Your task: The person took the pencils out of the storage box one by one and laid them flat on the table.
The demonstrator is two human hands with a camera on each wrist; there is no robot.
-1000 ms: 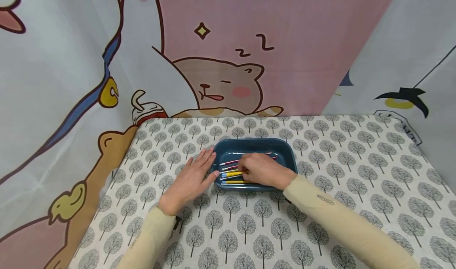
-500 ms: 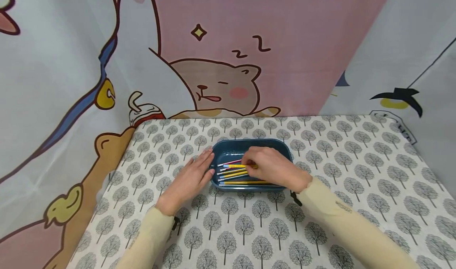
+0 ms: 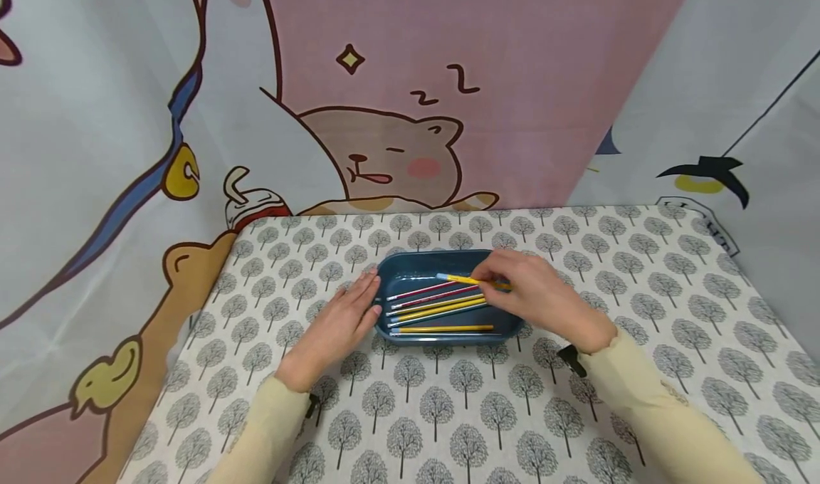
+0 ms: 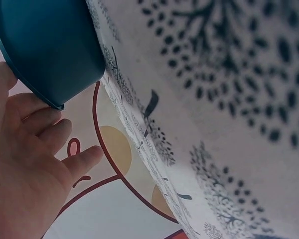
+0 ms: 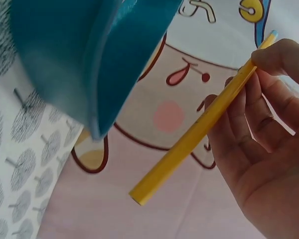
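Observation:
A dark blue oblong tray (image 3: 410, 272) with a raised rim stands on the table, several pencils (image 3: 442, 304) lying side by side in it. Red, yellow and green ones lie close together; a yellow one (image 3: 448, 329) lies nearer the front wall. My right hand (image 3: 538, 295) pinches a yellow pencil (image 3: 455, 279) between thumb and fingers above the tray's right end. The right wrist view shows its blue tip past the thumb and its flat end (image 5: 139, 196) pointing away from the palm. My left hand (image 3: 329, 331) rests its fingers at the tray's left rim.
A white cloth with grey trees (image 3: 442, 398) covers the table. Behind it hangs a pink and white cartoon curtain (image 3: 512, 114), which also closes off the left and right sides. Dark straps show at both wrists.
My right hand has picked a yellow pencil from the group in the tray, lifting it and moving right. The left hand stays at the tray's left end.

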